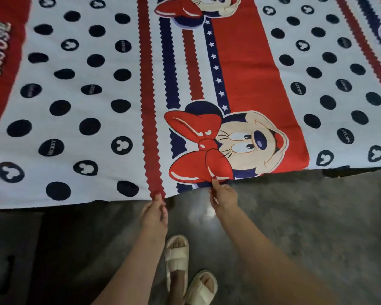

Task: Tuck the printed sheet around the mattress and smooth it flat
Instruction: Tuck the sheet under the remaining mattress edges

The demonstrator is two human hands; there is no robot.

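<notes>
Head view: printed sheet spread flat across mattress, near edge hanging over grey floor. Left hand pinches edge at red zigzag stripe; right hand pinches edge below red bow. Cream sandals on floor below.

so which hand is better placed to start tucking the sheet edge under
Probably the right hand: it pinches the printed sheet at the near edge below the red bow, where the hem looks lifted. The left hand grips the edge at the red zigzag stripe and can hold it taut.
</notes>
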